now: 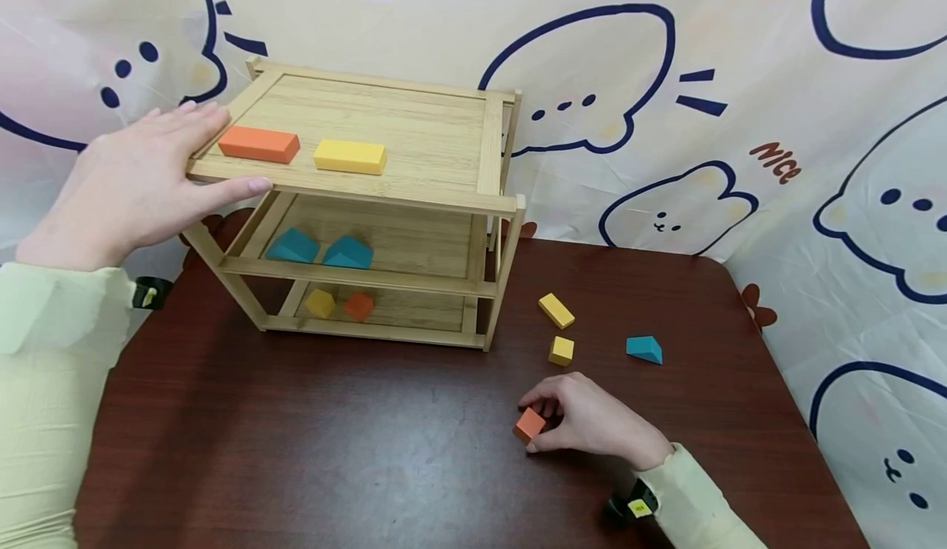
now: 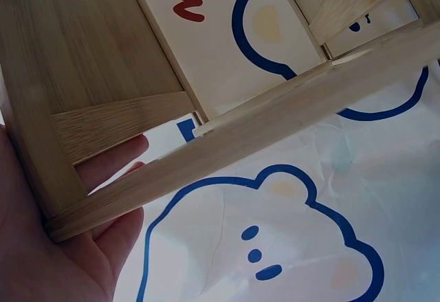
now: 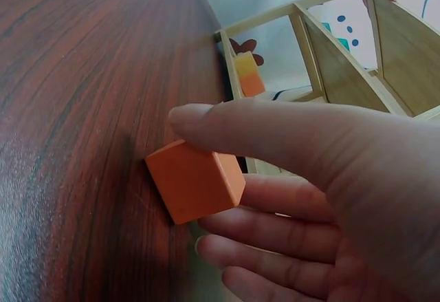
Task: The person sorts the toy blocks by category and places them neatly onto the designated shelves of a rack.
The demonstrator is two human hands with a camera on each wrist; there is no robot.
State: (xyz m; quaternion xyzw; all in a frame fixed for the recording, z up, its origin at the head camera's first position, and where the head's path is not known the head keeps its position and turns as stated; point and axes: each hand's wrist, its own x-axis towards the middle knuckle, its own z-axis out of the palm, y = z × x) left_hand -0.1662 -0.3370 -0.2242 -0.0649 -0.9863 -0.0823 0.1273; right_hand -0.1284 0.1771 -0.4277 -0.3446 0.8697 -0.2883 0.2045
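My left hand (image 1: 148,171) rests on the left end of a three-tier wooden shelf (image 1: 414,130), its fingers extended along the side and the thumb along the front edge. In the left wrist view, fingers (image 2: 113,161) show behind the wooden frame. Low over the table's middle, my right hand (image 1: 595,422) pinches an orange cube (image 1: 528,425) between thumb and fingers. The right wrist view shows the thumb lying across one side of this cube (image 3: 192,185). Beyond that hand sit a yellow cube (image 1: 561,351), a yellow rectangular block (image 1: 556,311) and a blue block (image 1: 644,349).
On the shelf's top lie an orange rectangular block (image 1: 259,145) and a yellow one (image 1: 350,157). Two blue blocks (image 1: 293,246) sit on the middle tier. The bottom tier holds a yellow block (image 1: 321,303) and an orange block (image 1: 358,306). A printed curtain (image 1: 621,196) hangs behind the dark table (image 1: 333,442).
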